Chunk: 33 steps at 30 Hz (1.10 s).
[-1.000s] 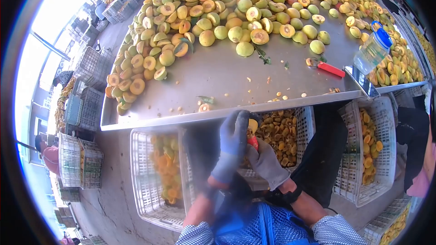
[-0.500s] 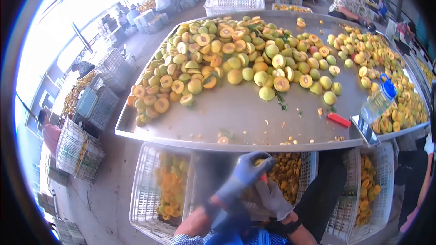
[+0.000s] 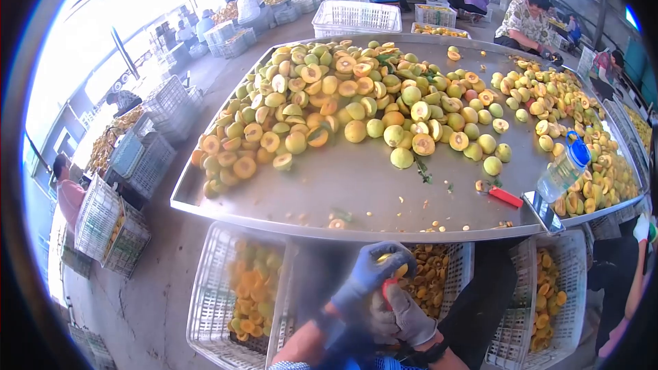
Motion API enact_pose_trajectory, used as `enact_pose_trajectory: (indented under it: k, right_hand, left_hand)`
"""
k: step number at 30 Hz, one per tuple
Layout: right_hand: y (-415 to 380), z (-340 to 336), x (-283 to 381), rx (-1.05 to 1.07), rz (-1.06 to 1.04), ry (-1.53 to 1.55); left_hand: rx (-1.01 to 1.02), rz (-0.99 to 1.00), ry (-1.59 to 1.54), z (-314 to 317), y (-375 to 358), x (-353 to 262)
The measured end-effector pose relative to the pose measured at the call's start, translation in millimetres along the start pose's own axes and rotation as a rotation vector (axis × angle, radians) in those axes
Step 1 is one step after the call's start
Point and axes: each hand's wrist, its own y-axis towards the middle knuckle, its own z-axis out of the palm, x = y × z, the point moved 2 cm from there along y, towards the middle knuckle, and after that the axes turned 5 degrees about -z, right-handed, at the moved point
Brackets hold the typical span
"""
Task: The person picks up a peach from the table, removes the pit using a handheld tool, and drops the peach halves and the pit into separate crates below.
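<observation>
My left hand (image 3: 367, 275), in a blue-grey glove, curls round a yellow apricot (image 3: 393, 260) above the crates, below the table's front edge. Right beside it my right hand (image 3: 406, 312), gloved in grey, is closed on a red-handled tool (image 3: 389, 292) whose tip points up at the fruit; its working end is hidden by fruit and fingers. Beneath both hands stands a white crate (image 3: 468, 270) with orange fruit pieces (image 3: 432, 267). A big heap of halved and whole apricots (image 3: 322, 96) covers the far part of the metal table (image 3: 356, 195).
Another red-handled tool (image 3: 506, 196), a phone (image 3: 543, 212) and a blue-capped bottle (image 3: 565, 171) lie at the table's right, beside a second fruit heap (image 3: 596, 171). White crates stand at lower left (image 3: 205, 301) and lower right (image 3: 572, 301). A co-worker (image 3: 528, 20) sits across the table.
The view has tilted slightly up, so the table sits lower. My right hand has risen closer to my left, bringing the red handle up against the apricot.
</observation>
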Motion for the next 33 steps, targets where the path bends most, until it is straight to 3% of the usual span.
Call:
enact_pose_trajectory:
  k: [1,2,3,4,6,7,9,10,13,14,16,24,29,33]
  right_hand:
    - [0.4,-4.7,1.6,-0.004,-0.011,0.0]
    - [0.5,-11.4,2.7,0.141,-0.017,-0.025]
    - [0.1,-15.9,2.0,0.283,-0.019,-0.05]
    - [0.4,-20.0,-0.9,0.277,-0.019,-0.053]
    - [5.3,-27.1,-5.8,-0.162,0.03,0.141]
    - [4.3,-24.6,-6.7,-0.162,0.028,0.143]
    - [-3.3,-12.2,1.3,-0.365,-0.057,-0.301]
    - [0.8,-13.1,2.0,-0.376,-0.055,-0.291]
    - [3.8,-30.9,-5.3,-0.196,-0.342,-0.394]
    - [-1.5,-28.2,-1.0,-0.23,-0.315,-0.374]
    - [-7.6,-13.9,5.3,0.134,0.03,-0.059]
    - [-2.0,-17.3,-6.2,0.149,-0.022,0.02]
    - [-6.1,-22.1,-10.2,0.095,-0.022,0.037]
    - [-2.4,-28.9,-15.0,0.238,0.005,-0.003]
  left_hand:
    - [-0.092,0.069,0.011,2.1,-0.5,-1.7]
    - [-0.082,0.072,0.008,1.1,1.3,-0.5]
    - [-0.001,0.006,-0.051,-1.4,2.3,3.2]
    - [0.075,-0.061,-0.114,-3.1,2.4,7.6]
    - [0.12,-0.052,-0.128,-4.8,5.2,7.5]
    - [0.139,-0.043,-0.135,-4.6,6.1,5.2]
    - [0.127,-0.001,-0.151,-3.5,5.7,3.4]
    - [0.133,-0.014,-0.157,-3.4,5.9,1.7]
    - [0.084,-0.008,0.125,1.6,1.8,-5.3]
    - [0.061,-0.054,0.235,0.8,5.3,-7.1]
    - [0.066,-0.16,0.087,-1.6,6.3,7.2]
    - [0.151,0.003,-0.468,6.2,8.6,39.6]
    - [0.074,-0.061,-0.365,7.2,-1.8,23.1]
    - [-0.004,-0.15,-0.286,1.7,-18.3,18.6]
